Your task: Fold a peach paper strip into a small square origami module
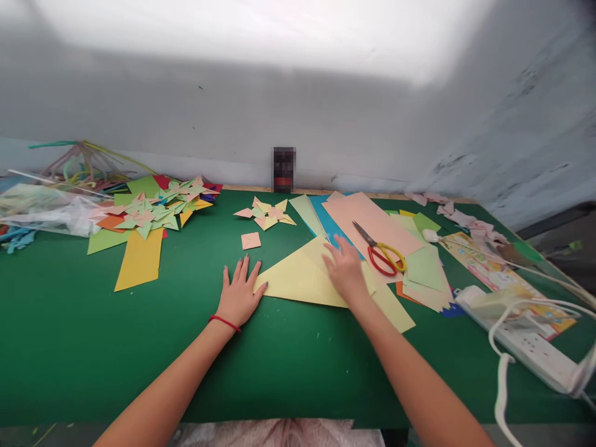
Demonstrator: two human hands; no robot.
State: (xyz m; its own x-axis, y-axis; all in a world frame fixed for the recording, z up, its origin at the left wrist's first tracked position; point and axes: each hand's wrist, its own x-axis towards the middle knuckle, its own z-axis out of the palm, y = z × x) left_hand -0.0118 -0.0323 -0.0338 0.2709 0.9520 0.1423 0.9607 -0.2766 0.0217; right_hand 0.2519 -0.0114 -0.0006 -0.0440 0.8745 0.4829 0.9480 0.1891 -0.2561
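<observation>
A pale yellow sheet of paper (298, 279) lies in front of me, folded over diagonally, with a strip of it jutting out at the lower right. My left hand (238, 288), with a red band at the wrist, lies flat with its fingers spread, the thumb at the sheet's left corner. Slightly blurred, my right hand (345, 267) rests on the folded sheet near its upper right edge, fingers apart and a little bent. Just beyond my left fingertips is a small folded pink paper square (251, 241). A folded pink and yellow paper star (266, 214) lies behind that.
Scissors (379, 248) with red and yellow handles lie on pink paper (367, 217) at right. Further right are a white power strip (516, 341) and cords. Folded paper stars (158, 208), a yellow sheet (138, 261) and plastic bags (51, 208) cover the left back of the green table (298, 372).
</observation>
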